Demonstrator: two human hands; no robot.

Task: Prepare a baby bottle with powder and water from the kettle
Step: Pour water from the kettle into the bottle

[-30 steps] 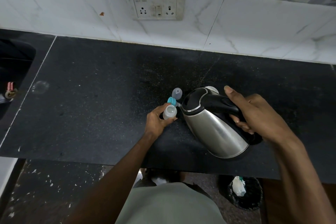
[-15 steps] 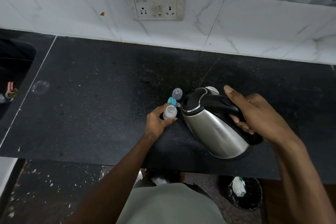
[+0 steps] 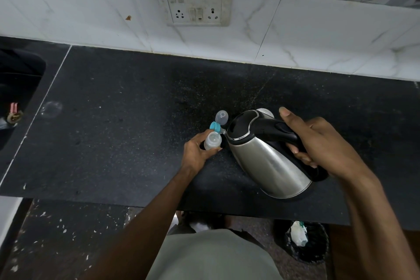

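Note:
A small clear baby bottle (image 3: 212,140) stands open on the black counter (image 3: 118,125), and my left hand (image 3: 197,152) grips it from the side. My right hand (image 3: 318,143) holds the black handle of a steel kettle (image 3: 266,157), which is tilted left with its spout at the bottle's mouth. Just behind the bottle lie a blue screw ring (image 3: 215,126) and a clear dome cap (image 3: 221,117). Whether water is flowing cannot be made out.
A sink (image 3: 16,88) is set into the counter at the far left. On the tiled wall behind is a socket panel (image 3: 195,0). Below the counter's front edge, on the floor at right, stands a black bin (image 3: 304,243).

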